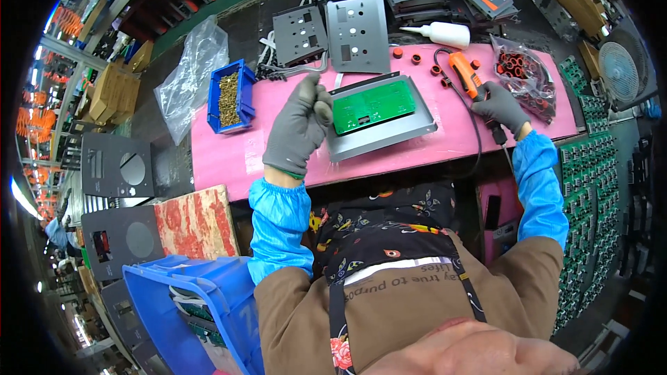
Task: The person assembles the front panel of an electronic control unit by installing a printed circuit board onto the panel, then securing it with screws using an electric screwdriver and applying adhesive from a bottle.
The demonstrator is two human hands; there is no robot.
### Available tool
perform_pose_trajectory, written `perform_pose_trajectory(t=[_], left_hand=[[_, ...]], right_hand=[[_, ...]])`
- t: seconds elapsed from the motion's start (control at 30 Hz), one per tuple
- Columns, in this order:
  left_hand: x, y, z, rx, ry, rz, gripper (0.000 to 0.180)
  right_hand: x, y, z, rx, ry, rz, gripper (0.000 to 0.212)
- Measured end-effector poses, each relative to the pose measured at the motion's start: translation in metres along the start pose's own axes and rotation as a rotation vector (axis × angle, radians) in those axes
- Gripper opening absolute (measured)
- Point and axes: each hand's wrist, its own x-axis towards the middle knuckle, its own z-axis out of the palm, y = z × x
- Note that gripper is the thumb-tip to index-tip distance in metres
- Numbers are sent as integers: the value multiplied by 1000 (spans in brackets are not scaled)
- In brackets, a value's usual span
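Fingers (323, 107) of the left hand (293, 128), in a grey glove, were bent inward beside the left edge of the work; whether the tips pinched anything small could not be determined. Those of the right hand (501, 107), gloved alike, were wrapped around an electric screwdriver (462, 71) with an orange body, at the right side of the pink mat (243, 160). Between the hands, the green circuit board (375, 105) lay flat within a shallow grey metal tray (385, 142), which rested on the mat at a slight slant. The board was judged light and stiff but fragile, best taken by its bare edges, clear of the soldered face. The tray was judged rigid, thin-walled and apt to slide under a sideways push; its raised rim offered the soundest hold. The screwdriver appeared firm and moderately weighty, best gripped round its body, with its dark cord (478, 135) liable to drag. Farther left stood a blue bin (246, 97) of small brass-coloured screws (229, 101), judged fiddly in gloves. Beyond the tray leaned a grey panel (359, 31); a white bottle (450, 35) lay on its side toward the right, and a clear bag (524, 80) of red and black parts sat past the right hand.
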Motion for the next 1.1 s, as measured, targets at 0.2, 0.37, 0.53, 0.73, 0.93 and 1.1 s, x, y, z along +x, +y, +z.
perform_pose_trajectory(t=[0.2, 0.37, 0.53, 0.73, 0.93, 1.1], left_hand=[[-18, -16, 7, 21, -78, -59, 39], [-29, -36, 22, 265, -107, -144, 38], [-30, -57, 45, 474, -44, -157, 56], [-21, -71, 38, 379, -83, -188, 42], [-15, -82, 46, 351, -67, -215, 46], [-17, -84, 43, 263, -97, -166, 46]], right_hand=[[-29, 9, 12, 1015, -113, 156, 35], [-79, -34, -13, 1778, -228, -328, 52], [-110, -64, -39, 1566, 361, -800, 54], [-116, -107, -35, 1142, 924, -1212, 63], [-115, -152, 4, 1137, 451, -1163, 31], [-116, -160, 12, 1183, 301, -1141, 37]])
